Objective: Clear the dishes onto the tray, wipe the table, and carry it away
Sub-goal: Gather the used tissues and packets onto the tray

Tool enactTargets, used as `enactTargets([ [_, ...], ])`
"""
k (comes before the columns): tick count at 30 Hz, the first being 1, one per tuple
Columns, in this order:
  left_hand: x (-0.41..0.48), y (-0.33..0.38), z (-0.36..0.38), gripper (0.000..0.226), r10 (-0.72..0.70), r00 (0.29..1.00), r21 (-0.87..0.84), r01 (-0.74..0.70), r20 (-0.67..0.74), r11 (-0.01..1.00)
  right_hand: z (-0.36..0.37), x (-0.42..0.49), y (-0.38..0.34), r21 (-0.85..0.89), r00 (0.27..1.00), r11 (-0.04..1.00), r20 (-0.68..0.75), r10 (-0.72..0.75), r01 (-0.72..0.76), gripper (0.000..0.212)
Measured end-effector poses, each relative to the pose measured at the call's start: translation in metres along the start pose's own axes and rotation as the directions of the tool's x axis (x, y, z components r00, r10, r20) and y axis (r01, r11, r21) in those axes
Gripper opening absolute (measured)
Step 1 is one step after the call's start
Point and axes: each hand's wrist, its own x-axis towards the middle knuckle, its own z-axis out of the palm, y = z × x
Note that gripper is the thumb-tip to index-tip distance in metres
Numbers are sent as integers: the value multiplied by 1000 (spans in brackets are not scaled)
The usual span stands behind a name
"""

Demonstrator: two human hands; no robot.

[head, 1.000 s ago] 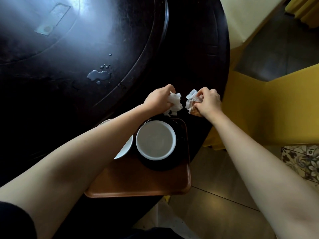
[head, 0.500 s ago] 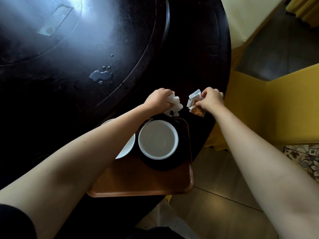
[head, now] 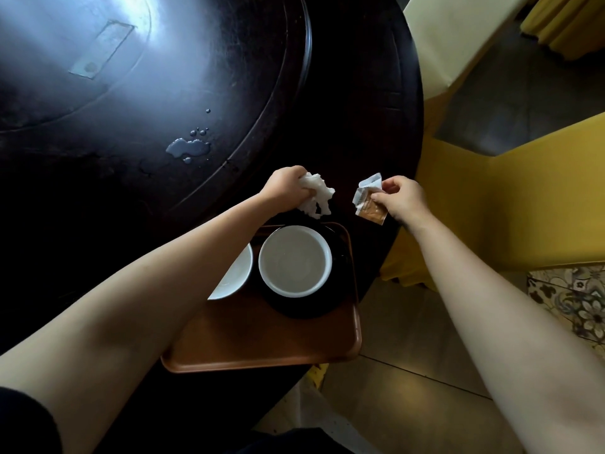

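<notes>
A brown tray point(head: 262, 345) sits at the near edge of the dark round table point(head: 353, 93). On it a white bowl point(head: 295, 261) rests on a black plate point(head: 307, 306), and a second white dish point(head: 237, 273) lies partly under my left forearm. My left hand point(head: 283, 188) is shut on a crumpled white tissue point(head: 316, 196) just beyond the tray. To its right, my right hand point(head: 401, 199) pinches a small torn wrapper point(head: 370, 203), white and brown, above the table's rim.
A puddle of water point(head: 188, 149) with small drops lies on the table's inner ring, up and left of my hands. A flat pale card point(head: 101, 49) lies farther back. Yellow-covered chairs point(head: 523, 204) stand close on the right; patterned floor tiles point(head: 569, 299) show below them.
My hands have drawn apart: the right hand with the wrapper has shifted right toward the table's edge. The left hand still clutches the tissue in about the same spot.
</notes>
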Motion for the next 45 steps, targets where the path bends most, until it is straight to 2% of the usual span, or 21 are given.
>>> enactTargets([
  [7, -13, -1, -21, 12, -34, 997, -104, 27, -72, 994, -3, -16, -7, 184, 998, 982, 16, -55, 51, 21],
  [10, -22, 6, -30, 13, -39, 991, -145, 21, -124, 989, -6, -24, -19, 232, 996, 969, 8, -94, 89, 21],
  [12, -28, 12, -35, 25, -42, 987, -193, 11, -158, 981, -9, -28, -26, 266, 993, 957, -17, -115, 115, 22],
  [14, -34, 17, -37, 21, -51, 983, -260, 4, -176, 966, -13, -34, -33, 290, 991, 948, -37, -129, 134, 22],
  [16, -41, 23, -39, 9, -60, 982, -344, -5, -179, 939, -19, -41, -38, 301, 987, 940, -46, -151, 158, 19],
  [21, -58, 37, -44, 15, -29, 987, -445, -44, -156, 895, -33, -58, -45, 326, 985, 930, -53, -163, 171, 14],
  [27, -81, 43, -47, 15, 1, 993, -469, -55, -115, 881, -42, -95, -53, 389, 990, 911, -6, -142, 133, 21],
  [35, -132, 14, -62, 9, 51, 997, -506, -74, -59, 859, -15, -159, -57, 444, 996, 892, -11, -91, 86, 8],
  [39, -158, -15, -66, 25, 33, 998, -497, -52, -48, 866, 10, -190, -54, 448, 996, 890, -5, -85, 78, 11],
  [42, -181, -39, -64, 26, 6, 999, -452, -29, -52, 891, 34, -208, -46, 442, 999, 896, -43, -24, 40, 16],
  [45, -207, -62, -55, 22, -10, 1000, -387, 1, -22, 922, 61, -233, -34, 480, 992, 877, -121, 44, 20, 11],
])
